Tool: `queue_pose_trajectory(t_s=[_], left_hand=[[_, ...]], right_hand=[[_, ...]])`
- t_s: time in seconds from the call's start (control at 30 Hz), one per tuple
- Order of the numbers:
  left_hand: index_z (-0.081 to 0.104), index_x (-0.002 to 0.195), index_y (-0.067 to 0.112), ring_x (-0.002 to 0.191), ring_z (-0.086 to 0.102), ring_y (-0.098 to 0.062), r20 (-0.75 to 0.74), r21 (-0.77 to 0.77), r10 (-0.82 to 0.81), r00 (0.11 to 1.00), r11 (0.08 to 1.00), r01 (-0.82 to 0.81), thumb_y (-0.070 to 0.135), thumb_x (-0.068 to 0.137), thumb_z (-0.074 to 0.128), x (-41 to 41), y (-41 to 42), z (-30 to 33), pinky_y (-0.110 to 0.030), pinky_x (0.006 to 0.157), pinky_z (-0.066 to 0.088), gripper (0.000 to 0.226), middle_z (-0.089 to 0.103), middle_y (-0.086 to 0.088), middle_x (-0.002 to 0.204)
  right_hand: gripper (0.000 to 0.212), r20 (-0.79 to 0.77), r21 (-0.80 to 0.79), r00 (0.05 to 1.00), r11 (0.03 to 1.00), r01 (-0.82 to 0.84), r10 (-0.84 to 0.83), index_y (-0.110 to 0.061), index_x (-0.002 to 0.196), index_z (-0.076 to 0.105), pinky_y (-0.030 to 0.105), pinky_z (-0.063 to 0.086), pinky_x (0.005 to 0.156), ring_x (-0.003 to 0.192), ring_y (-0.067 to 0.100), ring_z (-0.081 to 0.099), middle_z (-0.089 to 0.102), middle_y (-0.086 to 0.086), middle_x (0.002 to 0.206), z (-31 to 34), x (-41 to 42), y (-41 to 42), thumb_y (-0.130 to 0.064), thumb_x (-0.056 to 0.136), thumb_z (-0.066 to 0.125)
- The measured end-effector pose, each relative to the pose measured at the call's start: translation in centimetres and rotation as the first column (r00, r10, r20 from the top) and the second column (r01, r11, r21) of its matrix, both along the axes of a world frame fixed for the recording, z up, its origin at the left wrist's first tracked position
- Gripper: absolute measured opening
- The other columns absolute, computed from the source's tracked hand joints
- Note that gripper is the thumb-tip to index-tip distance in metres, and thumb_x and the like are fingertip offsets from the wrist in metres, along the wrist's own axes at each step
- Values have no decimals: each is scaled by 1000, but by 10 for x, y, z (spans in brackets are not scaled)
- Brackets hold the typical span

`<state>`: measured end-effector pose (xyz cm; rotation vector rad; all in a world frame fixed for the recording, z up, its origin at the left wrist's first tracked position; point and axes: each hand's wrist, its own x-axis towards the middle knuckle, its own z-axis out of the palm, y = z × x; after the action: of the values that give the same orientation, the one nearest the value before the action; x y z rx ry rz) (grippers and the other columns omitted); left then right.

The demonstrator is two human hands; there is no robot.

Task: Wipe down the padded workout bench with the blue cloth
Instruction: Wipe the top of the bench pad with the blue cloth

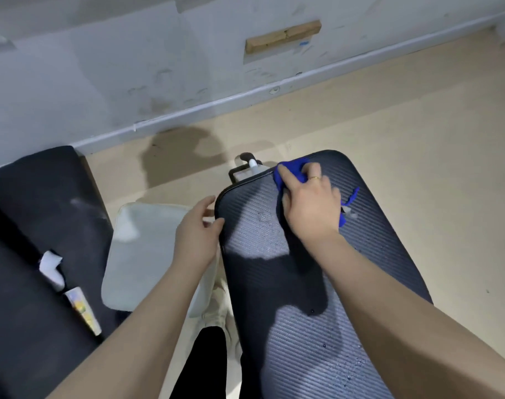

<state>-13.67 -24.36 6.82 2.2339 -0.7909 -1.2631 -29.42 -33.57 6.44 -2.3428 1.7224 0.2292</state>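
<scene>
The padded workout bench (pixel 369 249) is dark with a ribbed surface and runs from the lower right up to the middle of the view; small droplets dot its near part. My right hand (pixel 310 203) presses the blue cloth (pixel 293 171) flat on the bench's far end, and a corner of the cloth sticks out on the right side of the hand. My left hand (pixel 198 231) rests against the bench's left edge, thumb on top, fingers apart, holding nothing.
A pale mat (pixel 141 254) lies on the beige floor left of the bench. A black mat (pixel 35 226) at far left carries a small tube (pixel 82 309) and a white object (pixel 51 267). The bench's frame end (pixel 245 167) sticks out toward the scuffed white wall (pixel 130 67).
</scene>
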Motion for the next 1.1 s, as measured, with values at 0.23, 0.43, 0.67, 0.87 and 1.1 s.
queue_pose_trajectory(t_s=[0.23, 0.43, 0.67, 0.87, 1.1], left_hand=[[58, 126, 31, 75, 55, -12, -194, -42, 63, 979, 997, -72, -4, 85, 52, 9, 6, -9, -24, 77, 41, 54, 62, 10, 91], [62, 120, 31, 77, 52, -17, -159, -16, 68, 985, 997, -72, 0, 83, 58, 14, 4, -23, -26, 76, 39, 48, 53, 12, 74], [64, 112, 41, 89, 58, -19, -342, 26, 113, 933, 994, -111, -2, 83, 52, 21, 13, -16, -32, 85, 46, 54, 66, 10, 95], [36, 144, 27, 133, 39, -22, -79, 13, -342, 937, 939, 344, 4, 89, 53, 23, 27, -9, -24, 103, 29, 62, 49, -2, 139], [14, 146, 40, 83, 65, -18, -296, -110, -212, 931, 976, 187, 0, 66, 73, -6, 49, -8, -32, 80, 55, 108, 59, 16, 102]], right_hand=[[49, 110, -24, 916, 922, -386, 386, -33, 113, 62, 35, 45, 63, 72, 30, 58, 62, 11, 105, -3, 48, 61, -29, 64, 67], [46, 69, -18, 996, 998, -61, 62, -30, 124, 55, 44, 44, 72, 87, 37, 54, 52, 17, 114, -2, 29, 8, -21, 79, 60], [54, 73, 239, 952, 922, -305, 296, -41, 141, 26, 44, 33, 90, 110, 34, 41, 32, 12, 137, 9, 46, 91, -23, 93, 43], [48, -1, 4, 999, 999, -51, 51, -36, 131, 49, 45, 40, 78, 95, 37, 51, 48, 15, 124, 3, 21, 38, -17, 87, 53], [61, -15, -35, 933, 932, -361, 360, -33, 118, 61, 34, 46, 62, 72, 29, 58, 62, 11, 104, -1, 5, 111, -29, 60, 77]])
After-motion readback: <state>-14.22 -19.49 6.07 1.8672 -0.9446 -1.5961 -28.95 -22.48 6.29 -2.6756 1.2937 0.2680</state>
